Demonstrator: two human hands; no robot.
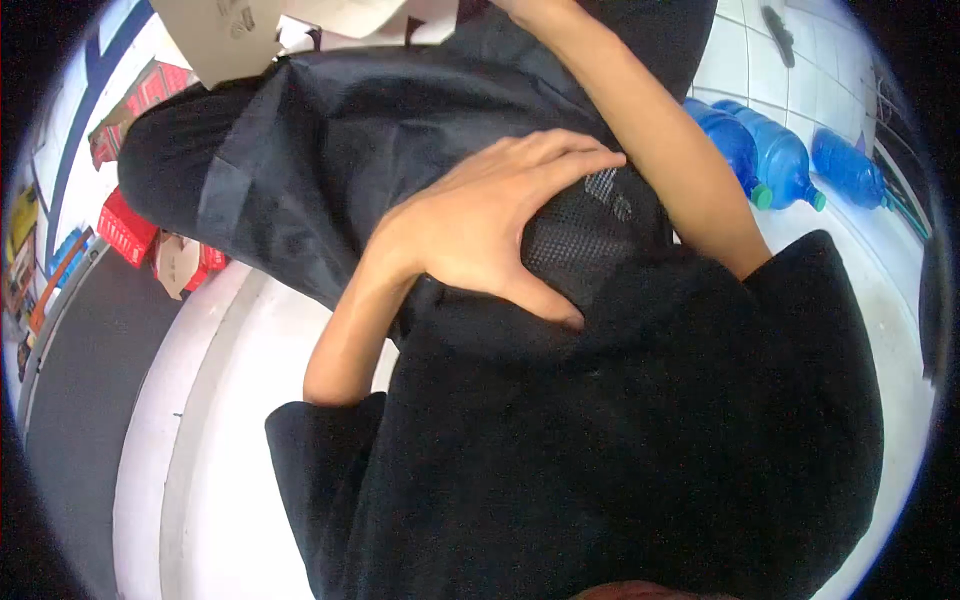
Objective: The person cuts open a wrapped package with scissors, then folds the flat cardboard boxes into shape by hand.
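Note:
My left hand (490, 215) lies palm down with thumb and fingers spread over black mesh cloth (575, 240) at my lap. A small grey print shows near its fingertips. Smooth black fabric (340, 130) covers my legs, beyond the left wrist. My right forearm (660, 140) reaches up past the mesh cloth to the top edge, where the right hand is cut off by the frame. Whatever it holds or touches is hidden. A piece of brown cardboard (225, 40) stands at the top left.
Large blue water bottles (780, 165) lie at the right beside a white tiled wall (810, 90). Red boxes (125, 228) are at the left, near a dark grey surface (90, 400). A white curved surface (255, 450) shows below my left arm.

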